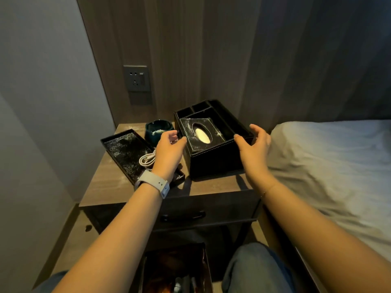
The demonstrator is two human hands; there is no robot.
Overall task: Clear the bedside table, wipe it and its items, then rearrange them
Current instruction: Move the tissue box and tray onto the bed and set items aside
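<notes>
- Denim-clad knees and two bare forearms, lowest in frame, reaching up to the bedside table (118,185).
- Organiser box (213,144), black, stitched leatherette, centre frame on the table's right half; tissue slot on top, compartments behind. Dusty. Judged rigid, light, bulky; best lifted two-handed by its opposite side walls.
- Left hand (169,144): fingers apart, loosely curved, at the box's left wall; contact uncertain.
- Right hand (254,142): spread, fingertips on the box's right front corner.
- Ashtray (157,129), dark glazed, left of box: judged heavy, breakable.
- Tray (127,151), dusty, holding a coiled white cable (147,159).
- Bed (328,161), right.
</notes>
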